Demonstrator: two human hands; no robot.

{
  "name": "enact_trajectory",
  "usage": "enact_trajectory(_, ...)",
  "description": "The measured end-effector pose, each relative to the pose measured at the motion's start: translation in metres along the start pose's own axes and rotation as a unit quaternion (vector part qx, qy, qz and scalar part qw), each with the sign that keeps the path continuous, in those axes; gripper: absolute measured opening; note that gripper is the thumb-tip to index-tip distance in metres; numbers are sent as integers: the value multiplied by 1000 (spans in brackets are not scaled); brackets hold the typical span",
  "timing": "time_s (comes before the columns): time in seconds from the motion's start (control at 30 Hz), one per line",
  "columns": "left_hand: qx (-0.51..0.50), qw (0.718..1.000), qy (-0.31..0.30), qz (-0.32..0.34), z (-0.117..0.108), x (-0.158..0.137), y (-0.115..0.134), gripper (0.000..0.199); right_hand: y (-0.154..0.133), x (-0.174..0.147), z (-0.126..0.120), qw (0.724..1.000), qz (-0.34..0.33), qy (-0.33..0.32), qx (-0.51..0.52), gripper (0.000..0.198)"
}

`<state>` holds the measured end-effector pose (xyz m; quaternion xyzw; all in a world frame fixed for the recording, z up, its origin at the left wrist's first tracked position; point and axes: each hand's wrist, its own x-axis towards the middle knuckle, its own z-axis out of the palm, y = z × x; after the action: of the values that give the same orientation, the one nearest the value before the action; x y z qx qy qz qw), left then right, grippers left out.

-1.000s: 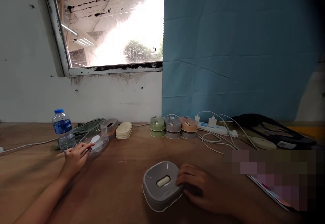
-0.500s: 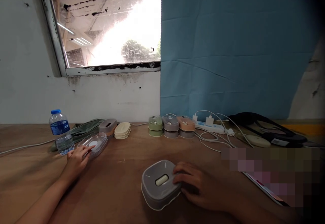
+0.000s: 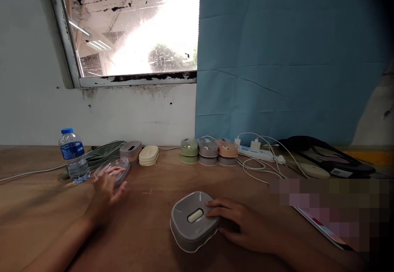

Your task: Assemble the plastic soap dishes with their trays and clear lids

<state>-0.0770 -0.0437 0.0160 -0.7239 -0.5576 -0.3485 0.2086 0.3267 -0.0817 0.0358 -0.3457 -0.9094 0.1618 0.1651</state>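
Note:
A grey oval-cornered plastic box [image 3: 187,214] sits on the table in front of me, with a pale pill-shaped piece [image 3: 195,215] in the slot of its top. My right hand [image 3: 235,222] grips the box's right side, fingertips on the upper face and thumb low against the wall. Over at the left, my left hand [image 3: 107,192] is at the near edge of some clear plastic lids [image 3: 123,165], thumb and fingers apart and slightly blurred. It covers part of the lids; whether the fingertips touch them I cannot tell.
Behind the lids stand a grey-and-brown box [image 3: 131,150] and stacked cream trays [image 3: 149,155]. A water bottle [image 3: 74,157] is at left. Green [image 3: 188,150], grey [image 3: 207,151] and orange-topped boxes [image 3: 227,153] line the wall beside a power strip [image 3: 255,153] with white cables.
My left hand has shifted right and its thumb has spread from the fingers. My right hand stays on the grey box, which has hardly moved.

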Motion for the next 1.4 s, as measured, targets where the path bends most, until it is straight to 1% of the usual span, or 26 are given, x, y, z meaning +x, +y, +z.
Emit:
enact_trajectory(0.03,-47,997,-36,39,-3,-1,20,35,0,0,0,1000,-1,2,1,44)
enact_trajectory(0.07,-96,988,-87,81,-5,-2,41,35,0,0,0,1000,-2,5,0,42)
enact_trajectory(0.1,-149,972,-142,114,-7,-4,64,36,0,1,0,1000,-4,9,-2,41)
enact_trajectory(0.13,-204,947,-196,150,-8,-5,87,38,0,1,1,1000,-6,13,-5,40)
enact_trajectory(0.17,-253,920,-238,182,-8,-6,108,41,0,1,1,1000,-9,18,-9,39)
enact_trajectory(0.2,-288,898,-267,200,-6,-7,126,42,1,1,1,1000,-11,22,-13,38)
enact_trajectory(0.23,-305,883,-289,208,-4,-6,140,41,1,0,2,999,-14,26,-18,37)
enact_trajectory(0.3,-325,876,-294,202,3,-3,155,40,3,0,2,999,-12,35,-26,36)
enact_trajectory(0.37,-337,872,-295,198,10,2,156,40,6,0,3,999,-5,40,-32,35)
enact_trajectory(0.5,-363,850,-317,211,19,10,138,42,10,1,4,999,2,30,-40,36)
enact_trajectory(0.57,-372,848,-314,212,20,10,133,40,11,2,5,998,-5,38,-58,39)
enact_trajectory(0.63,-372,852,-304,208,19,8,132,38,11,1,6,993,-26,62,-96,43)
enact_trajectory(0.7,-369,864,-283,194,18,7,133,36,12,1,6,984,-56,95,-142,44)
enact_trajectory(0.77,-367,879,-256,165,17,7,136,34,12,1,6,973,-90,122,-171,41)
enact_trajectory(0.83,-366,892,-231,132,15,8,137,32,12,1,5,970,-110,127,-175,39)
enact_trajectory(0.9,-366,898,-217,108,14,8,138,30,11,1,4,973,-110,112,-166,40)
enact_trajectory(0.97,-372,898,-211,100,13,8,139,29,9,2,3,977,-102,102,-158,41)
enact_trajectory(1.23,-377,899,-197,100,16,4,142,29,3,2,3,982,-87,111,-124,36)
enact_trajectory(1.4,-370,904,-191,102,16,3,143,28,2,3,3,985,-72,107,-117,37)
